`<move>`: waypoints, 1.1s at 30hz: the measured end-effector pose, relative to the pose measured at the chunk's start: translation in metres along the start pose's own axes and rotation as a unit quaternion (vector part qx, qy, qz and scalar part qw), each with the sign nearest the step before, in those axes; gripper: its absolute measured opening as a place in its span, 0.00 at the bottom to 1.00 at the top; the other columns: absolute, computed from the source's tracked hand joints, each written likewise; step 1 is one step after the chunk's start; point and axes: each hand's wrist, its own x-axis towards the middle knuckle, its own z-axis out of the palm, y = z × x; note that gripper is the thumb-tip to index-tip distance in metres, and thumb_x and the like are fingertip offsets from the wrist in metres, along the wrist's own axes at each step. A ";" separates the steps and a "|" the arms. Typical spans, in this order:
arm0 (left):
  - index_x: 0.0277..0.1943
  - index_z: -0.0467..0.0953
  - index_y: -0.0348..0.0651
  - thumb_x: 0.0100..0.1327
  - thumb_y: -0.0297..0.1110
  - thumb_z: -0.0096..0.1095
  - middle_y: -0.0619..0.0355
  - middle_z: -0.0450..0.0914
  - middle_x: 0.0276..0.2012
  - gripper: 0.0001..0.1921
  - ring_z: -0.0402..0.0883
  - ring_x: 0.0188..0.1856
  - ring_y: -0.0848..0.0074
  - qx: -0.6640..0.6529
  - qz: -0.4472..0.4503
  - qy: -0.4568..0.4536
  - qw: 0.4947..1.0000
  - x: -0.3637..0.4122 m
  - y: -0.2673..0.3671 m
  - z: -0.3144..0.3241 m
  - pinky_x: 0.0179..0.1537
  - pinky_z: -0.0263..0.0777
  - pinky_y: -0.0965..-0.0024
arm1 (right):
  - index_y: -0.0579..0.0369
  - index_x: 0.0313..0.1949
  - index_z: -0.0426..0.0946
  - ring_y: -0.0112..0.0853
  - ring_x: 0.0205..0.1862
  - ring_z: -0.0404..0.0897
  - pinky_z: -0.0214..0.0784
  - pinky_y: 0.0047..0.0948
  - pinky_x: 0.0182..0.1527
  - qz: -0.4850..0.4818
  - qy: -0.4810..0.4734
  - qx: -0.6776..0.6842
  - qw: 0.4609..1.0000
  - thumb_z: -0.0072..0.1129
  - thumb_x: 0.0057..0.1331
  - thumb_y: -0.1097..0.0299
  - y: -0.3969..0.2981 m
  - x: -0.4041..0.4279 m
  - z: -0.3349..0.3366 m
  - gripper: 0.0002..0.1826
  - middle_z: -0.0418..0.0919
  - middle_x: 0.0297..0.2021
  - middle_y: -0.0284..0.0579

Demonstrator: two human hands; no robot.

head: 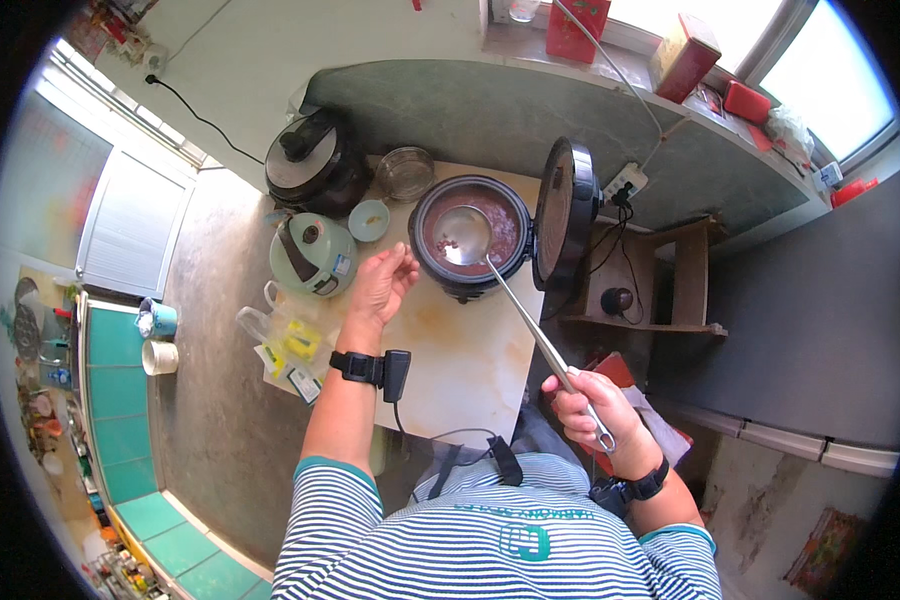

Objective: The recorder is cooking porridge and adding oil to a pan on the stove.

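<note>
My right hand [596,409] grips the handle of a long steel ladle [529,319]. The ladle's round bowl lies over dark reddish-brown porridge [506,240] inside a black electric cooker [461,289], with a few red grains or beans showing in it. The cooker's hinged lid [566,214] stands upright on the right side. Just left of the cooker, my left hand [382,281] hovers with loosely curled fingers and nothing visible in it. A small pale-blue bowl [369,220] and a glass bowl [405,174] stand beyond that hand.
A light-green rice cooker [313,255] and a black pressure cooker [319,161] stand at the table's left. Plastic bags [292,337] lie at the left edge of the table [457,367]. A power strip [626,184] with cables hangs by the wall; a wooden stool [645,277] lies tipped at right.
</note>
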 end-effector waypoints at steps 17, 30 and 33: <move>0.38 0.75 0.40 0.62 0.32 0.61 0.60 0.79 0.32 0.07 0.79 0.34 0.78 0.040 0.032 0.025 0.998 -0.006 -0.003 0.011 0.35 0.76 0.77 | 0.60 0.44 0.69 0.18 0.12 0.58 0.52 0.18 0.11 -0.013 -0.007 0.011 1.000 0.41 0.71 0.59 0.000 0.001 -0.003 0.16 0.59 0.17 0.27; 0.40 0.75 0.39 0.60 0.28 0.63 0.56 0.81 0.35 0.07 0.81 0.35 0.77 0.068 0.043 -0.003 0.997 -0.024 0.010 0.019 0.35 0.76 0.78 | 0.58 0.43 0.69 0.18 0.12 0.58 0.52 0.18 0.11 -0.014 0.008 0.017 1.000 0.40 0.71 0.59 -0.001 0.003 -0.007 0.15 0.59 0.17 0.27; 0.41 0.74 0.39 0.60 0.26 0.61 0.56 0.81 0.35 0.07 0.80 0.36 0.76 0.082 0.055 -0.018 0.995 -0.049 0.020 0.029 0.36 0.75 0.78 | 0.58 0.43 0.69 0.18 0.12 0.58 0.52 0.18 0.11 -0.010 0.011 0.014 1.000 0.40 0.71 0.59 0.002 0.005 -0.005 0.15 0.59 0.17 0.27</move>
